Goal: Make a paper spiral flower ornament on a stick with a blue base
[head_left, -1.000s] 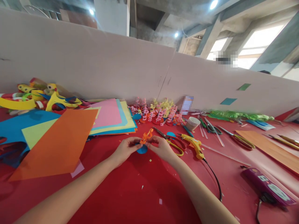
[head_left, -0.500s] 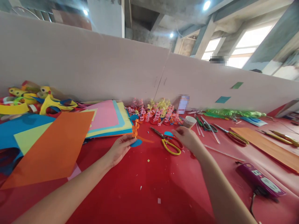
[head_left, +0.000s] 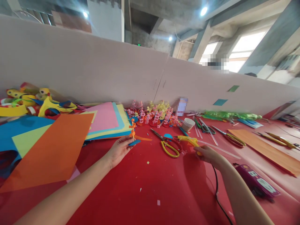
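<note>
My left hand (head_left: 118, 151) pinches a small blue paper disc (head_left: 134, 142) with a curled orange paper strip (head_left: 132, 127) standing upright on it, just above the red table (head_left: 150, 184). To the right, my right hand (head_left: 207, 154) is closed around the handle of a yellow glue gun (head_left: 190, 141), whose nozzle points left and whose black cord (head_left: 217, 190) trails toward me. Yellow-handled scissors (head_left: 167, 146) lie open between the two hands. A second blue disc (head_left: 168, 136) rests beside the scissors.
Stacked coloured paper sheets (head_left: 106, 120) and a large orange sheet (head_left: 52, 150) cover the left. Pink and yellow paper curls (head_left: 156, 114) pile by the back partition. A tape roll (head_left: 187, 124), more scissors (head_left: 231, 137), an orange strip (head_left: 267, 150) and a purple device (head_left: 256, 184) lie right.
My right hand left the paper piece, swung right and took hold of the glue gun. My left hand kept the disc with the orange curl and shifted it slightly left.
</note>
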`<move>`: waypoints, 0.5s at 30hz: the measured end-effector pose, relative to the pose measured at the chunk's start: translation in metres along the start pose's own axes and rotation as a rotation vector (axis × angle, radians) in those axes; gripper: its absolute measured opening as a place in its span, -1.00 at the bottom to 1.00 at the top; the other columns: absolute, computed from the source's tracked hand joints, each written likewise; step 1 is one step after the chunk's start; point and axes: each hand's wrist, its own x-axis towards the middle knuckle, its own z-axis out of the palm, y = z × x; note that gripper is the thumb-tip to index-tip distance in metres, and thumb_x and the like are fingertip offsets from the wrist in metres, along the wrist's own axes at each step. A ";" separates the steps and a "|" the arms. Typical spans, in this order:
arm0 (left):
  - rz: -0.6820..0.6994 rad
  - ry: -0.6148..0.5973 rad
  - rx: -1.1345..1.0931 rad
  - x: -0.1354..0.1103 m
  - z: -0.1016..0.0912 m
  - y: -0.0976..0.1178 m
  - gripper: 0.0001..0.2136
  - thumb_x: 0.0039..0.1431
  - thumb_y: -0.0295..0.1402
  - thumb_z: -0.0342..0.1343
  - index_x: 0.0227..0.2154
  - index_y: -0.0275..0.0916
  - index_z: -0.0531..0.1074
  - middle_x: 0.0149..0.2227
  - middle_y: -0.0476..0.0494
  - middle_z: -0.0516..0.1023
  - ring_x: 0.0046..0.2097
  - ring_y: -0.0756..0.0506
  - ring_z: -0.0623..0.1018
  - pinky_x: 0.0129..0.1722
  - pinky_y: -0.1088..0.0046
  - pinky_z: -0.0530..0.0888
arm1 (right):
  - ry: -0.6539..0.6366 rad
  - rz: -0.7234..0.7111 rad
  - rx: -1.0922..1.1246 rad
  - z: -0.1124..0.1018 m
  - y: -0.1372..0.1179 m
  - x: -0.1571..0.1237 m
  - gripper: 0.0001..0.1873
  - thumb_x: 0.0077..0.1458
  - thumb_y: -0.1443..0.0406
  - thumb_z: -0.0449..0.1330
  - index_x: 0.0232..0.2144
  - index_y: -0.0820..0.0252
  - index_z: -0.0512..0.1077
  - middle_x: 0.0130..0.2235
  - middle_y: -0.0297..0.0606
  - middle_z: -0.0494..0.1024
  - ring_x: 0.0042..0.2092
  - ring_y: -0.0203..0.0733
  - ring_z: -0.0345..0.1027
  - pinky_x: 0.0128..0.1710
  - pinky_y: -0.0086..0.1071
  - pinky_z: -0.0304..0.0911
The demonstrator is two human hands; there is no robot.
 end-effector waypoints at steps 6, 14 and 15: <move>-0.006 -0.016 0.033 -0.001 0.000 -0.001 -0.87 -0.21 -0.64 0.28 -0.59 -0.29 0.53 -0.54 0.00 0.60 -0.41 0.02 0.58 -0.31 0.55 0.48 | 0.058 -0.040 0.331 0.004 -0.030 -0.022 -0.56 -0.35 0.02 0.36 -0.53 0.23 0.38 -0.59 -0.41 0.32 -0.55 -0.38 0.17 -0.59 -0.51 0.15; -0.011 -0.032 0.036 -0.003 0.000 -0.002 -0.87 -0.20 -0.63 0.28 -0.58 -0.28 0.54 -0.52 -0.02 0.61 -0.38 0.00 0.59 -0.26 0.54 0.47 | 0.050 -0.194 0.425 0.047 -0.087 -0.055 -0.50 -0.18 -0.09 0.24 -0.39 0.18 0.28 -0.55 -0.37 0.42 -0.56 -0.35 0.19 -0.60 -0.49 0.13; -0.009 -0.036 0.035 -0.003 0.000 -0.002 -0.87 -0.20 -0.62 0.29 -0.59 -0.28 0.54 -0.52 -0.02 0.61 -0.38 0.00 0.59 -0.25 0.53 0.47 | 0.040 -0.222 0.379 0.053 -0.091 -0.059 -0.52 -0.15 -0.07 0.23 -0.38 0.19 0.29 -0.55 -0.37 0.42 -0.56 -0.35 0.18 -0.61 -0.49 0.12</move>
